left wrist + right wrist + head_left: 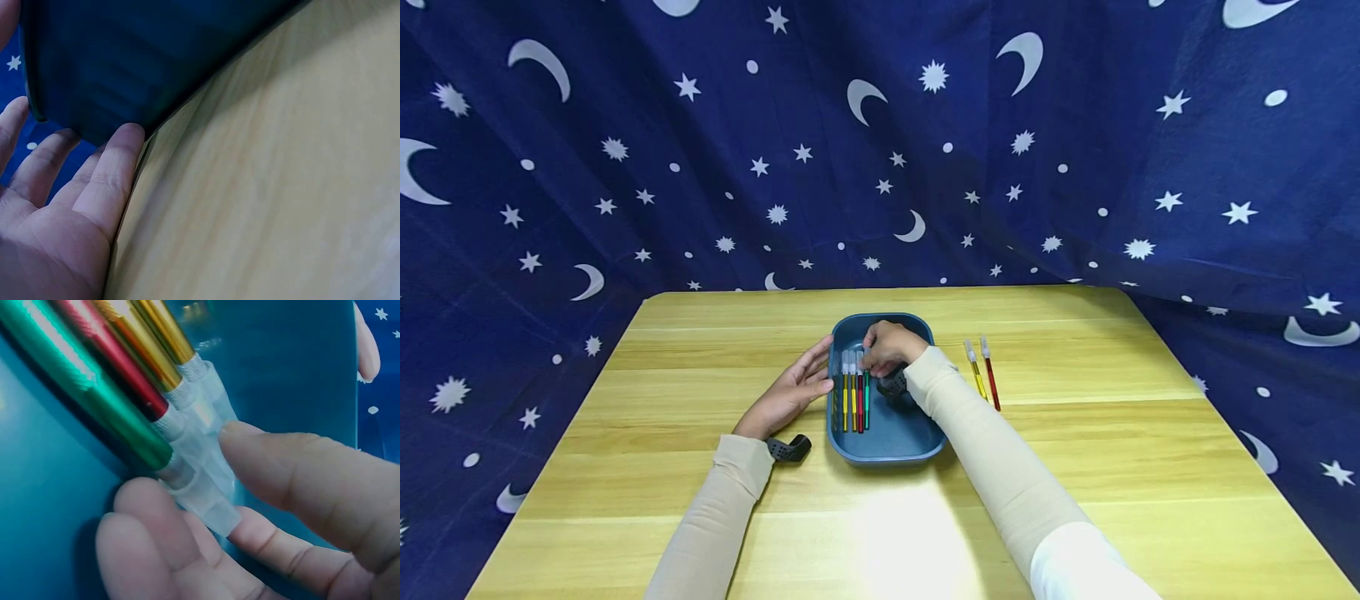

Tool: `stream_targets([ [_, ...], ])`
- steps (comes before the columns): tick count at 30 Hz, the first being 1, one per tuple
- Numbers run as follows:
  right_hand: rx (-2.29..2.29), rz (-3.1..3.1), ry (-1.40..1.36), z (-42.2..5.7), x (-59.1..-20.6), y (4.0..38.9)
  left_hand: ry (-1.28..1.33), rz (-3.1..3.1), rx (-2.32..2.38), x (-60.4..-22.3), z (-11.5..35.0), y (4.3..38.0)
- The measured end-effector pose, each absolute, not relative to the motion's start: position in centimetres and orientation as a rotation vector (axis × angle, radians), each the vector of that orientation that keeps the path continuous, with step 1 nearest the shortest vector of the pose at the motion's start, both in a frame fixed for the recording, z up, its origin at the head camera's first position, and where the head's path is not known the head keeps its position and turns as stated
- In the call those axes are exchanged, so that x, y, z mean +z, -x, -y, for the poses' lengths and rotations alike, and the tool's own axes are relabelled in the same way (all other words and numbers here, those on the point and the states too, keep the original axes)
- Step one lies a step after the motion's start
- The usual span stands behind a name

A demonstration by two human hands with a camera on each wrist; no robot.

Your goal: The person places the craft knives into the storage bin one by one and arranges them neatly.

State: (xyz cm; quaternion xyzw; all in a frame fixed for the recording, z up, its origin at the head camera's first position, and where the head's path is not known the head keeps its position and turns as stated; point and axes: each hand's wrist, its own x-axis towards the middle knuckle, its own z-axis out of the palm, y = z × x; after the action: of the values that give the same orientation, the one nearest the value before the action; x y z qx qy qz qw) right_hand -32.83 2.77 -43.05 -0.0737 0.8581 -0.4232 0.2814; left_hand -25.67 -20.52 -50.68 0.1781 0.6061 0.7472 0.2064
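Note:
A dark blue tray point(887, 448) stands on the table with a row of capped craft knives in it. The row runs from two yellow craft knives point(845, 404) through a red craft knife point(860, 408) to a green craft knife point(867, 408). My right hand point(891, 346) reaches into the tray, thumb and fingers curled about the translucent caps. In the right wrist view, they hold the green knife's cap point(215, 509), while the thumb lies against the neighbouring caps. Against the tray's left outer wall, my left hand point(790, 396) rests with straight, spread fingers point(115, 162).
To the right of the tray, a yellow craft knife point(977, 375) and a red craft knife point(992, 383) lie on the wooden table point(1150, 467). A dark blue curtain point(820, 183) with moons and stars hangs behind the table and at its sides.

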Motion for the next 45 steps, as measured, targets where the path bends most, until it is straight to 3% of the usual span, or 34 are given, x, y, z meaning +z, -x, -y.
stream_targets([
  [12,-1.197,-2.286,0.249,-3.7,-42.2,32.8,-0.497,-1.695,2.082,-50.7,20.5,25.7],
  [29,-1.29,-2.261,0.711,-6.2,-41.2,31.4,-0.484,-1.71,2.066,-50.5,20.5,25.6],
  [45,-1.526,-2.274,0.881,-9.2,-39.5,29.0,-0.49,-1.705,2.086,-50.7,20.5,25.7],
])
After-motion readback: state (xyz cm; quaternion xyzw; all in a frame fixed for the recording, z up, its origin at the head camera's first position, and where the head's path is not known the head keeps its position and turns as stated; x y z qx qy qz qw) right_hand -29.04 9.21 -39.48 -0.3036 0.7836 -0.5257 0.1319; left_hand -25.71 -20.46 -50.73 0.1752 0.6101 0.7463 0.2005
